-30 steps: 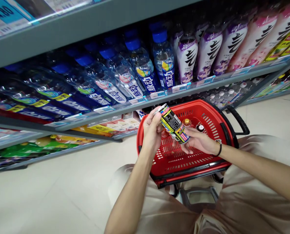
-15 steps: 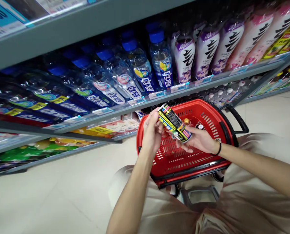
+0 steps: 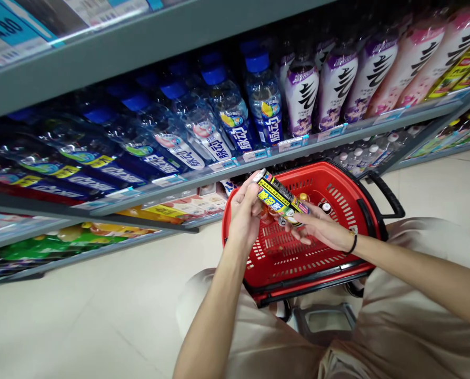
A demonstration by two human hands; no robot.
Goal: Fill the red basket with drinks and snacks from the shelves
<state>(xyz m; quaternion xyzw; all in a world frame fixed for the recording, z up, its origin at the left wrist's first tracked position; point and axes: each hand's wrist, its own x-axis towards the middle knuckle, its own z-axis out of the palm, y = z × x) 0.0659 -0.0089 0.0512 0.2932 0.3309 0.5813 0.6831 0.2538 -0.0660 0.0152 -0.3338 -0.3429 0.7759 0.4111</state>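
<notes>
Both my hands hold a black and yellow drink can (image 3: pixel 279 197) tilted on its side above a red shopping basket (image 3: pixel 349 189). My left hand (image 3: pixel 246 215) grips the can's top end with curled fingers. My right hand (image 3: pixel 320 227) supports its bottom end from below; a dark band sits on that wrist. Inside the basket lie a few small bottles (image 3: pixel 325 206), partly hidden by the can and my fingers.
Store shelves (image 3: pixel 140 189) run across the top and left. Blue-capped water bottles (image 3: pixel 264 105) and purple and pink bottles (image 3: pixel 337 79) stand on them. The basket has a black handle (image 3: pixel 388 197). My knees in beige trousers (image 3: pixel 408 316) fill the lower right. Pale tiled floor (image 3: pixel 80 316) lies to the left.
The can has turned in my hands, so its yellow label side now faces up, and it lies flatter. Both hands stay over the basket.
</notes>
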